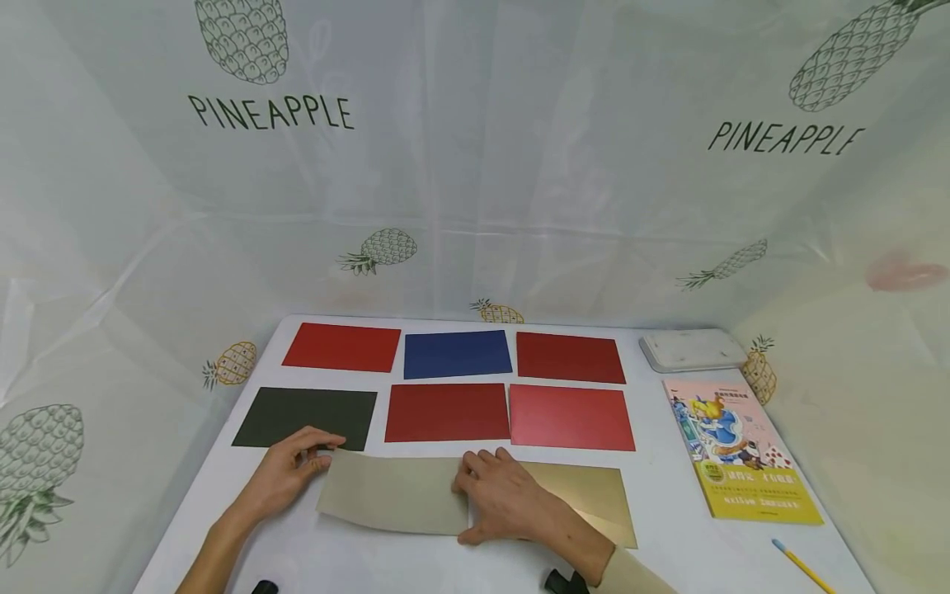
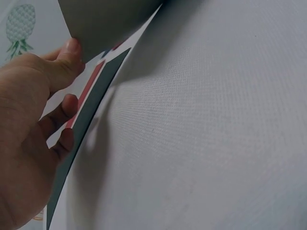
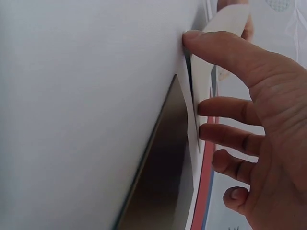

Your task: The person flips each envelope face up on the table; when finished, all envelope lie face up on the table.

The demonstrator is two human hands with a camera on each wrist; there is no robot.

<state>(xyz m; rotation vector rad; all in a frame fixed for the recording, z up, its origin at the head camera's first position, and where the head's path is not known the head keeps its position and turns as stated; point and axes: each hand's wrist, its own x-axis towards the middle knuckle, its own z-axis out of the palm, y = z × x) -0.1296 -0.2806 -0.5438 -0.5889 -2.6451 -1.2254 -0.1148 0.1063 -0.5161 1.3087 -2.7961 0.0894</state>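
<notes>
A long beige card (image 1: pixel 397 495) spans the space between my two hands at the front of the table. My left hand (image 1: pixel 285 474) pinches its upper left corner between thumb and fingers; in the left wrist view that end of the card (image 2: pixel 108 24) is raised off the table. Over the card's right end lies my right hand (image 1: pixel 505 499), thumb near the front corner and fingertips along the edge in the right wrist view. To the right, partly hidden under this hand, lies a shiny gold card (image 1: pixel 586 495).
Behind the hands lie two rows of coloured cards: a dark green card (image 1: pixel 308 417), a blue card (image 1: pixel 456 355) and several red ones (image 1: pixel 449 412). At the right are a white case (image 1: pixel 693 349), an illustrated book (image 1: pixel 742 450) and a yellow pencil (image 1: pixel 805 568). Pineapple-printed sheeting (image 1: pixel 475 165) encloses the table.
</notes>
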